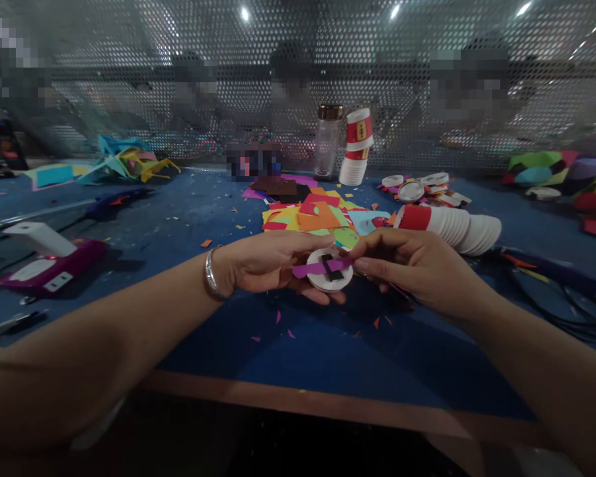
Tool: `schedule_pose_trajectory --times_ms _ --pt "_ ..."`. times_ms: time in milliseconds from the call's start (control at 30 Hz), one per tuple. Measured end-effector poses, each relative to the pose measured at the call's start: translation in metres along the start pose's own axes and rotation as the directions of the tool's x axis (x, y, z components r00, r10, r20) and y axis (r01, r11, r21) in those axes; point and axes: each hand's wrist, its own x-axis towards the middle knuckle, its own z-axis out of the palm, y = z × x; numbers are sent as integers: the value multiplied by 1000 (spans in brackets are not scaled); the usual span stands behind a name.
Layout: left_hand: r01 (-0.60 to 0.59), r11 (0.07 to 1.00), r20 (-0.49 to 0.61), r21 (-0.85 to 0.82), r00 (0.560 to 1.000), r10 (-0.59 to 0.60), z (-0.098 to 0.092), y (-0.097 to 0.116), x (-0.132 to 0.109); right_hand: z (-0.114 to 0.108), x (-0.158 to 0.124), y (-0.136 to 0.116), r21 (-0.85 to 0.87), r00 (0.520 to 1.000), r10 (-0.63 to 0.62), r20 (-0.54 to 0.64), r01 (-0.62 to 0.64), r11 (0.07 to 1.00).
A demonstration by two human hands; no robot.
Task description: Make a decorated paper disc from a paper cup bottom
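Note:
Palm up, my left hand (273, 262) carries a small white round piece (322, 281), which looks like the cut-off bottom of a paper cup. Its fingers pass underneath and the thumb lies along the top side. A black strip (334, 270) sits across the middle of this piece. Over it crosses a purple paper strip (314, 268), whose left end sticks out past the rim. With thumb and forefinger pressed together, my right hand (407, 265) pinches the right end of the purple strip at the rim. A silver bracelet (210, 273) circles my left wrist.
Behind my hands lies a pile of coloured paper scraps (322, 215). Stacked paper cups (447, 225) lie on the right; others (358, 142) stand beside a glass bottle (326, 142). A purple power strip (74, 265) is at left, a cabled tool (551, 268) at right.

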Motion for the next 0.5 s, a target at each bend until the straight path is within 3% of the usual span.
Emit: schedule_pose_trajectory --times_ms 200,500 --pt "-37 997 57 67 998 34 -5 -4 -2 -1 0 1 -35 1000 5 22 -4 999" --pt "-27 996 40 87 999 24 -5 -4 -2 -1 0 1 -92 998 6 66 0 996"
